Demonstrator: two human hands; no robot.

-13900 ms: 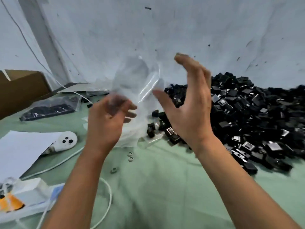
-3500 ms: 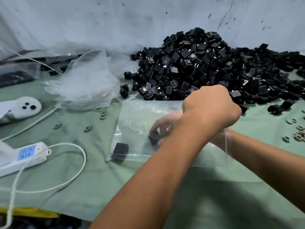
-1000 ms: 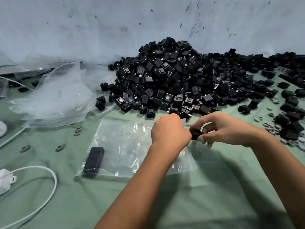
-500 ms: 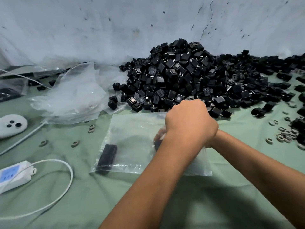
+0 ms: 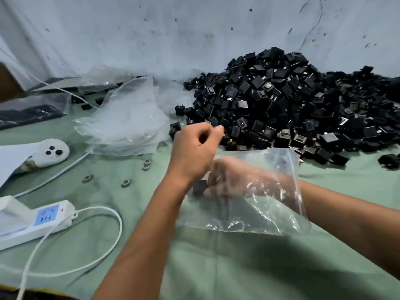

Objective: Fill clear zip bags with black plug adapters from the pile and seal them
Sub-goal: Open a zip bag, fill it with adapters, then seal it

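A big pile of black plug adapters lies at the back right on the green cloth. In front of it a clear zip bag is raised off the cloth and crumpled. My right hand is inside the bag, its fingers curled on a black plug adapter seen blurred through the plastic. My left hand is above the bag's left end with thumb and forefinger pinched together, apparently on the bag's thin edge.
A loose stack of empty clear bags lies left of the pile. A white power strip with its cable, a white device and small metal rings sit at the left. A filled bag is far left.
The bag has come up off the cloth and crumpled. My right hand has gone deeper into it with an adapter, and my left hand has risen above the bag.
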